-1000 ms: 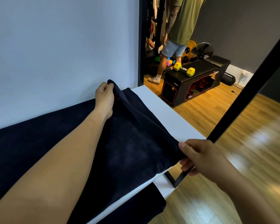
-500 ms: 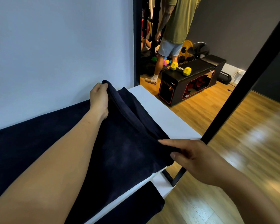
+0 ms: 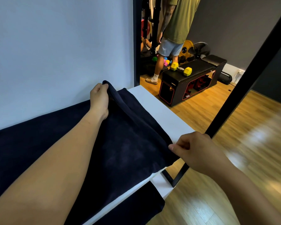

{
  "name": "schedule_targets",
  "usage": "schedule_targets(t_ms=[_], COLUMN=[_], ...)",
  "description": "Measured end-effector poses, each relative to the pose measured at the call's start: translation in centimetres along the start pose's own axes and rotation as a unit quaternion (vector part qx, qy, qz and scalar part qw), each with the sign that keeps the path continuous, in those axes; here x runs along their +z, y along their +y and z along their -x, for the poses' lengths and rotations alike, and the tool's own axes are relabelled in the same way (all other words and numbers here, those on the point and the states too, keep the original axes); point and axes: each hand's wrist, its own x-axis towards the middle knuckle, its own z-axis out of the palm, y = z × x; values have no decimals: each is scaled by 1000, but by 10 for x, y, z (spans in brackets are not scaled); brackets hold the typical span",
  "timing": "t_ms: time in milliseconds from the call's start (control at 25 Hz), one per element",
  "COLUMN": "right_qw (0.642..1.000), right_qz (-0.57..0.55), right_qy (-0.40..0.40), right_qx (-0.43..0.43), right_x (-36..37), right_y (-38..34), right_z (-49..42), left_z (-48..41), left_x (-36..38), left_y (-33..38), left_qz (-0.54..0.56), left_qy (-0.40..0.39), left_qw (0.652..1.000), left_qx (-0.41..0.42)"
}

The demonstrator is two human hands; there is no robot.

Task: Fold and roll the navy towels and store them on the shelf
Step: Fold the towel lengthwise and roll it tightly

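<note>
no readable text, no legible labels, numbers or signs

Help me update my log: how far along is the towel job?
Early stage. Done: the soft navy towel lies spread along the white shelf board. In hand: the left hand and right hand each pinch a corner of its end, lifted off the board for a fold. Left: finishing the fold, rolling and storing; no rolled towel is visible.

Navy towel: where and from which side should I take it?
Take the towel by its two right-end corners, far one by the wall and near one at the shelf front, coming from the right: that edge stands lifted off the shelf.
</note>
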Motion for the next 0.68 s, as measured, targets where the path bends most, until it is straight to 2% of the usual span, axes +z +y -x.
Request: schedule_targets(t_ms=[120,240,480,680], right_qw=[1000,999,997,976], right_qz=[8,-26,-8,-77], right_qy=[3,21,-61,-72], right_qx=[7,-36,-46,-189], right_x=[2,0,-11,-10], right_y=[-2,-4,2,7], right_z=[-3,2,-1,14], left_z=[1,3,4,4], left_x=[1,3,3,2], left_y=[1,2,4,2], left_qz=[2,11,20,-5], left_qy=[2,-1,-10,-11], left_qw=[1000,1000,1000,1000], left_qx=[0,-2,-3,-3])
